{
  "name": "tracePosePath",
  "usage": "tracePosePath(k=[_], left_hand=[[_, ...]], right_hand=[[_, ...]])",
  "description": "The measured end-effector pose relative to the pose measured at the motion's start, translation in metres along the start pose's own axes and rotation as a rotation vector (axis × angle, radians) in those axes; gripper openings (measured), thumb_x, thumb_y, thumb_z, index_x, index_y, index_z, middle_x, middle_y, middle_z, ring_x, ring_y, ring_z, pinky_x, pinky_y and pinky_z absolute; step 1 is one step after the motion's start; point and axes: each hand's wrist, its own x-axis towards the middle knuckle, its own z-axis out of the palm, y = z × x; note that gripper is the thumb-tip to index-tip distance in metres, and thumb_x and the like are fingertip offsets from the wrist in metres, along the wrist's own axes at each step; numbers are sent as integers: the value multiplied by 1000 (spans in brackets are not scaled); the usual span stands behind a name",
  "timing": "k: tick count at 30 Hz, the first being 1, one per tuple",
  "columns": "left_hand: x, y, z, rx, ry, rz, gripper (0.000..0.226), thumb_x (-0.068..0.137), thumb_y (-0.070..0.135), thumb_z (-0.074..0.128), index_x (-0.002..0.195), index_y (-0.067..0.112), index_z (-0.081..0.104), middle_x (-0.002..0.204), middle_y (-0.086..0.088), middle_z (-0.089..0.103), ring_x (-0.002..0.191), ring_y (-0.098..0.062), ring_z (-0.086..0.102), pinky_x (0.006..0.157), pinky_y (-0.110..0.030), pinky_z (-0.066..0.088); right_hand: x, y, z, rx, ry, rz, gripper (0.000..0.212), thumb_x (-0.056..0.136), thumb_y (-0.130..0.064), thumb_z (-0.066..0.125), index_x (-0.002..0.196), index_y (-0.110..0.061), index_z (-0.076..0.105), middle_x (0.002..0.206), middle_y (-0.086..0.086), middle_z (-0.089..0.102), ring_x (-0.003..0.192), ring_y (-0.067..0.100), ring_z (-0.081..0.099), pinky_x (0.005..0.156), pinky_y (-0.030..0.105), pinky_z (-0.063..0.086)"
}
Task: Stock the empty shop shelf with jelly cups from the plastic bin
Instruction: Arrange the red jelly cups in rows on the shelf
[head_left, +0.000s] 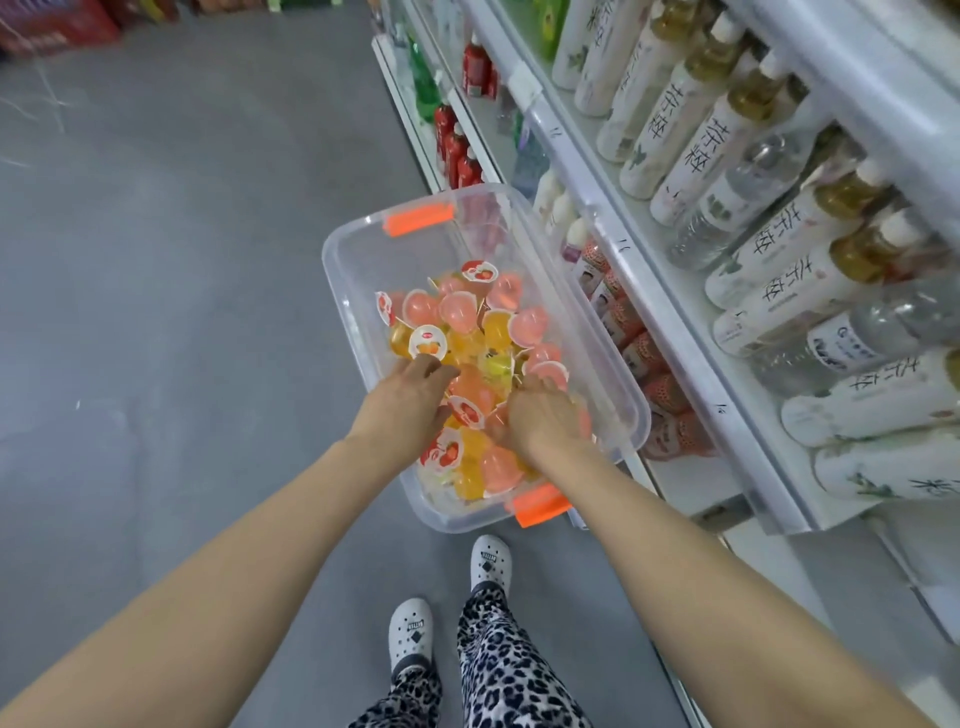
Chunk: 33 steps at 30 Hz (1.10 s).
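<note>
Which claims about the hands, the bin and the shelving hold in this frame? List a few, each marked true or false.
1. The left hand and right hand are both down among the jelly cups in the plastic bin. True.
2. The bin's latches are blue. False: they are orange.
3. The shelves on the right hold bottles. True.
4. The bin holds only green cups. False: they are mostly pink and yellow-orange.
5. The person wears gloves. False: both hands are bare.
</note>
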Motion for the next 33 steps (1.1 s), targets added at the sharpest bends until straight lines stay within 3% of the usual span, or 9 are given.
tracePosePath(k=[6,11,16,19,22,24,29,33], left_hand=[[16,4,4,-12,-32,20,49,94,29,60,140,24,46,135,-4,51,119,-25,51,99,-36,47],[30,7,13,8,-170,144,63,88,9,58,144,32,40,141,-3,47,124,-25,49,96,-36,49],[39,15,20,79,-305,244,62,86,31,71,140,38,41,136,0,50,122,-24,50,94,-35,50],[42,20,25,178,-275,246,60,83,40,73,134,35,41,123,-3,56,112,-25,54,82,-33,50],[42,24,26,126,-248,207,55,83,41,72,129,35,43,118,-4,56,100,-24,58,74,-31,53],[37,24,23,16,-211,164,53,84,38,72,128,35,43,123,-5,51,93,-25,61,72,-31,55],[16,27,3,-178,-83,148,55,78,29,79,126,29,51,132,-8,37,94,-23,58,71,-20,41],[-3,31,-14,-235,-48,188,69,69,22,86,126,22,47,136,-7,29,90,-24,61,69,-27,52]], right_hand=[[1,4,3,102,25,7,40,91,-44,62,109,-8,68,129,13,51,121,30,46,95,38,42],[-13,23,-4,388,183,45,48,90,-45,64,123,-13,51,115,8,61,107,29,60,85,39,49],[-26,47,-6,541,378,101,50,88,-45,69,126,-23,47,116,-2,65,103,21,63,82,36,48],[-32,52,-6,569,441,55,52,89,-44,67,133,-26,45,119,-3,63,103,17,62,85,35,49],[-37,53,-4,550,517,46,45,86,-44,68,126,-26,54,113,-5,65,98,17,62,82,32,49],[-43,53,-6,616,558,95,46,82,-46,71,119,-23,56,111,-5,66,95,17,64,82,37,52],[-65,46,-15,718,579,128,58,70,-59,63,114,-23,52,107,-3,63,91,21,65,78,44,53],[-89,41,-21,693,626,105,63,73,-56,63,126,-22,55,117,2,59,103,20,60,87,39,50]])
